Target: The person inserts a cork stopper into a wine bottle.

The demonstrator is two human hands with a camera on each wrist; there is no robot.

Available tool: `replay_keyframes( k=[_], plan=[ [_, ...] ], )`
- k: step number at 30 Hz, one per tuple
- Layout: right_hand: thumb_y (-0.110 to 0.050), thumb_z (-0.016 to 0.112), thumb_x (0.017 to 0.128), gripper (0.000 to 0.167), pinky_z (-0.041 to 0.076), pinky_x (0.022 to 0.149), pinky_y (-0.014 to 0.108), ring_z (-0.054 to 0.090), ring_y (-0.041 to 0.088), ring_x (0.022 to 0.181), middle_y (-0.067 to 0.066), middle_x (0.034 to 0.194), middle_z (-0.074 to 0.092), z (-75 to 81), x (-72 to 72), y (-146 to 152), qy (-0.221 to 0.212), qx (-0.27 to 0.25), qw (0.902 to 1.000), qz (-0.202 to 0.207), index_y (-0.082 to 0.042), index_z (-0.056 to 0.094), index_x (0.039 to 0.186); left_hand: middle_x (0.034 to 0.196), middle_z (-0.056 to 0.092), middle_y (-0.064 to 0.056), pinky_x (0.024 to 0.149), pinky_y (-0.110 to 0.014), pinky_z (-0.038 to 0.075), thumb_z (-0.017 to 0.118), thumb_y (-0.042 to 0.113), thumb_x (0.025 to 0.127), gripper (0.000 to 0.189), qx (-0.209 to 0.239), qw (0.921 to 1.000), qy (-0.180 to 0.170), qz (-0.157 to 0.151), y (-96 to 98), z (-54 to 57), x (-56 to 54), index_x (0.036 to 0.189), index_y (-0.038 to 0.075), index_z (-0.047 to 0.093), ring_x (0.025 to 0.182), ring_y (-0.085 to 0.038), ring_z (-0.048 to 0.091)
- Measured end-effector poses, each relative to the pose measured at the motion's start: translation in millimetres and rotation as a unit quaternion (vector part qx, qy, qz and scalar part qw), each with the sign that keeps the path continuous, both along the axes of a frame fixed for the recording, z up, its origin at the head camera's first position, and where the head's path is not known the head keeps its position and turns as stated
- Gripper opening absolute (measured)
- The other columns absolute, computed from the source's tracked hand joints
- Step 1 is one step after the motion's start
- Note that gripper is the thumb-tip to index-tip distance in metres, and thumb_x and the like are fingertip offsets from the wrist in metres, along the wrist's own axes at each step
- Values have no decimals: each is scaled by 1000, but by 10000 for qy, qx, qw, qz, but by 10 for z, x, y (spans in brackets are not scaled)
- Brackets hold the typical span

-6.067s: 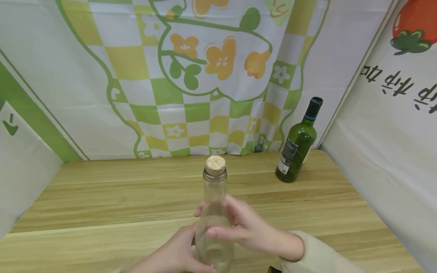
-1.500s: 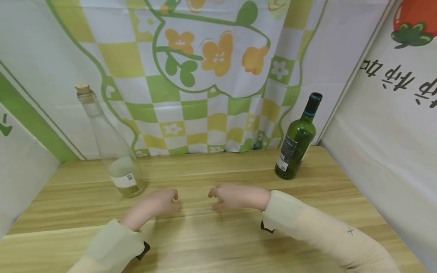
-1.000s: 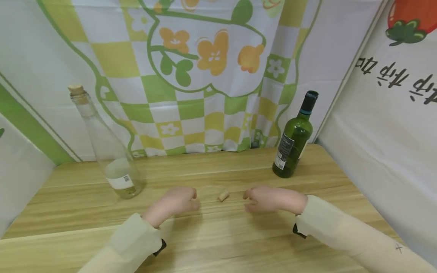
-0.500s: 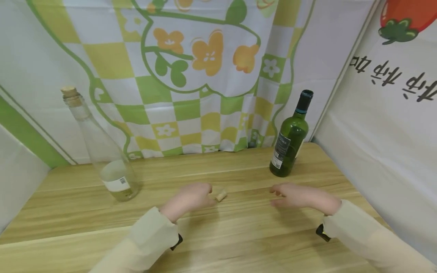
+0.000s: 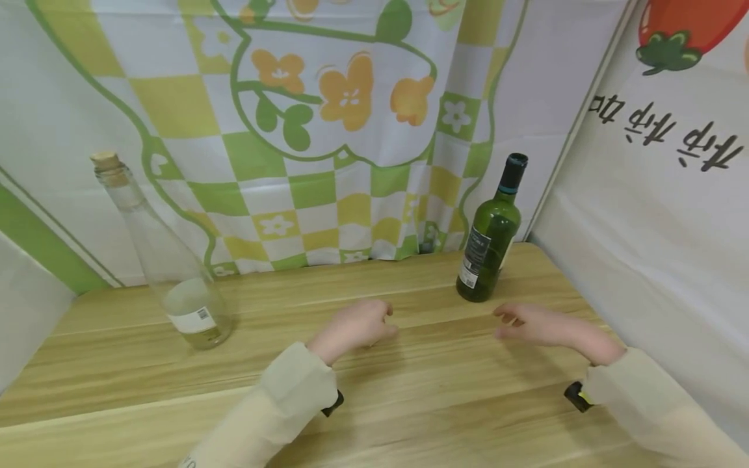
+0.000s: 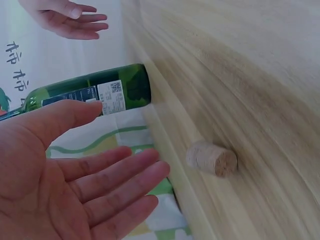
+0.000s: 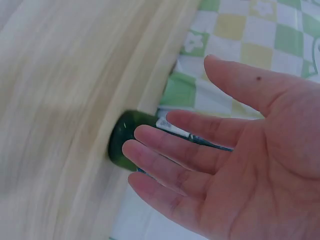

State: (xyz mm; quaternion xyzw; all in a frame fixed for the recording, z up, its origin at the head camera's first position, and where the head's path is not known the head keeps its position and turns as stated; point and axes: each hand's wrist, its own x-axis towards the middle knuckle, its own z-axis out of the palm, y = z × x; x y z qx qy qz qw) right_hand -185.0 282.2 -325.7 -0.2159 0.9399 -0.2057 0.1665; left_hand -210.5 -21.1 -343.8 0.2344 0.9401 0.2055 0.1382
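Observation:
My left hand point(image 5: 354, 327) hovers over the middle of the table with relaxed fingers, holding nothing. A small loose cork point(image 6: 212, 159) lies on its side on the wood, apart from the fingertips in the left wrist view; in the head view that hand mostly hides it. My right hand point(image 5: 538, 325), also with nothing in it, is in front and to the right of a green wine bottle point(image 5: 494, 227). Its fingers stretch toward the bottle in the right wrist view; contact does not show. At the left stands a tall clear bottle point(image 5: 166, 260) with a cork stopper point(image 5: 105, 161) in its mouth.
The wooden table point(image 5: 281, 416) meets a checked, flowered cloth point(image 5: 316, 195) at the back. A white printed sheet point(image 5: 655, 214) borders the right side. Dark wrist devices point(image 5: 333, 403) show under both sleeves.
Earlier both hands held the clear bottle mid-table; it now stands at the left, released. Both hands have since moved right, the left one coming over the loose cork. The view has shifted slightly.

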Motion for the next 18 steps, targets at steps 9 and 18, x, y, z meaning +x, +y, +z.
replay_keyframes(
  k=[9,18],
  plan=[
    [-27,57,89,51,48,79,48,57,40,95,29,105,58,167,-77,126,689,80,9970,-336,15,48,116,96,64,-7,69,-31,49,59,32,85,44,242,9995,37,204,216,-73,-144,118,4,56,58,-16,59],
    [-25,49,94,52,47,82,51,51,49,101,39,116,47,300,-229,259,898,-448,9897,-1024,17,39,124,100,64,-7,80,-31,47,60,31,86,39,727,9966,375,90,626,-153,-382,114,4,58,94,-20,60]
  ],
)
